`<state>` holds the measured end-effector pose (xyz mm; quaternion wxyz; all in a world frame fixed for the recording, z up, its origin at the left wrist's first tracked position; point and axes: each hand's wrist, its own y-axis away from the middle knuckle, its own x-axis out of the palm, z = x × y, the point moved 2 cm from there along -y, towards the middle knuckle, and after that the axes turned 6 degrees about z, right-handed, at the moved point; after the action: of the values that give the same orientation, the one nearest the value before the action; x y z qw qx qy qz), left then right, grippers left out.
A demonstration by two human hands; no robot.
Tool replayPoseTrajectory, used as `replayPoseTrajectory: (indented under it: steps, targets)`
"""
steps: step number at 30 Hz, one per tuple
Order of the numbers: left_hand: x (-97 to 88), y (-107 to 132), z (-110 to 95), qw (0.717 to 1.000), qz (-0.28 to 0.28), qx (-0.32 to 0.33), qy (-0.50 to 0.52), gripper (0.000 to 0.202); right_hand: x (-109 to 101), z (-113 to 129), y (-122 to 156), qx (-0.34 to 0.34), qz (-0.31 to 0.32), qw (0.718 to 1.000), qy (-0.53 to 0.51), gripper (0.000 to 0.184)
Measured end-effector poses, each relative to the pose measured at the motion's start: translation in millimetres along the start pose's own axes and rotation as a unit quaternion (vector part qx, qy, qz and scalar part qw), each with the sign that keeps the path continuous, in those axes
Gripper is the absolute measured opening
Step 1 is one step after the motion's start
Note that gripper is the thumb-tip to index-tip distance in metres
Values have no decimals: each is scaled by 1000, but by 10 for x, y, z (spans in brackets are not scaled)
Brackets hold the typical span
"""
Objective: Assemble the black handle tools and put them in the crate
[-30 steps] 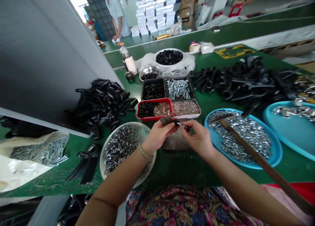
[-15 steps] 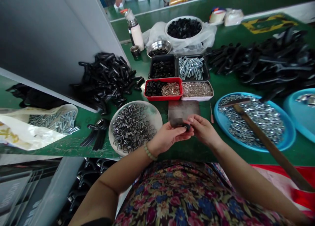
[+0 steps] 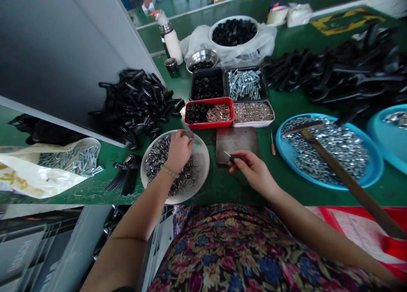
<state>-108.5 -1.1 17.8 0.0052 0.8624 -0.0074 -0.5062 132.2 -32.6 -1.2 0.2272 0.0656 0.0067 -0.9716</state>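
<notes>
My left hand (image 3: 179, 151) reaches over the pale round plate (image 3: 203, 179) of metal rings, fingers closed. A small dark grey piece (image 3: 188, 134) shows at its fingertips; its kind is unclear. Under and around that hand lie the loose rings (image 3: 159, 156). My right hand (image 3: 254, 169) pinches a small bolt with a black knob head (image 3: 232, 159), its thin metal shaft pointing up and left. It is held over the near edge of a flat metal plate (image 3: 238, 141).
A hammer (image 3: 337, 167) lies across a blue basin (image 3: 378, 173) of shiny metal parts. A small screwdriver (image 3: 273, 148) lies beside it. Behind are a red tray (image 3: 208, 125), a black tray of bolts (image 3: 244, 84) and a white bowl (image 3: 211, 33). Black handles (image 3: 136, 97) are heaped left.
My hands have come apart. The left has moved left to the plate of rings; the right stays near the metal plate with the black-headed bolt, whose shaft is now visible.
</notes>
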Motion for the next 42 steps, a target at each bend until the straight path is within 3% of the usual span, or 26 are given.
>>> replayPoseTrajectory:
  steps: [3, 5, 7, 8, 11, 13, 15, 19, 22, 23, 26, 28, 29, 33, 35, 37, 39, 42]
  targets:
    - [-115, -209, 271, 988, -6, -10, -156, 15, -43, -8, -6, -48, 10, 999, -24, 15]
    - [-98, -232, 247, 993, 16, -12, -117, 15, -77, 32, 32, -90, 35, 995, 10, 15]
    - [-24, -163, 68, 997, 58, -18, 37, 16, -101, 92, 82, -142, 79, 983, 80, 19]
    - [29, -105, -62, 986, 90, -22, 139, 18, -111, 119, 105, -171, 103, 972, 121, 21]
    - [202, 77, -521, 899, 184, -28, 397, 25, -185, 145, 149, -236, 132, 940, 207, 26]
    - [301, 122, -812, 854, 221, -28, 470, 36, -306, 115, 182, -243, 83, 938, 233, 32]
    - [392, 64, -1078, 839, 260, -2, 478, 43, -479, 63, 256, -232, 17, 940, 251, 38]
    - [687, -278, -1636, 851, 326, 134, 390, 35, -927, -58, 543, -199, -103, 947, 228, 34]
    - [1082, -531, -2107, 901, 255, 273, 220, 18, -1310, -137, 798, -149, -242, 952, 117, 27]
    - [1236, -572, -2261, 904, 236, 329, 139, 16, -1423, -154, 875, -137, -282, 946, 82, 26]
    - [1640, -557, -2593, 851, 222, 470, -74, 19, -1672, -175, 1056, -115, -353, 928, 24, 25]
    - [1776, -503, -2666, 821, 216, 508, -147, 21, -1754, -182, 1128, -105, -368, 924, 7, 25]
    - [1801, -484, -2667, 820, 214, 508, -157, 20, -1771, -187, 1147, -102, -368, 924, 3, 26]
    - [1726, -519, -2558, 863, 207, 450, -101, 20, -1712, -188, 1130, -101, -348, 932, 1, 23]
    - [1629, -574, -2470, 902, 214, 374, 29, 18, -1621, -175, 1080, -93, -320, 943, -13, 19]
    - [1524, -602, -2348, 907, 249, 248, 231, 17, -1501, -158, 1014, -79, -268, 960, -25, 16]
    - [1418, -565, -2209, 851, 290, 108, 424, 18, -1369, -138, 936, -74, -207, 975, -21, 16]
    - [1248, -413, -2028, 735, 304, -46, 604, 15, -1192, -112, 807, -77, -150, 986, -4, 16]
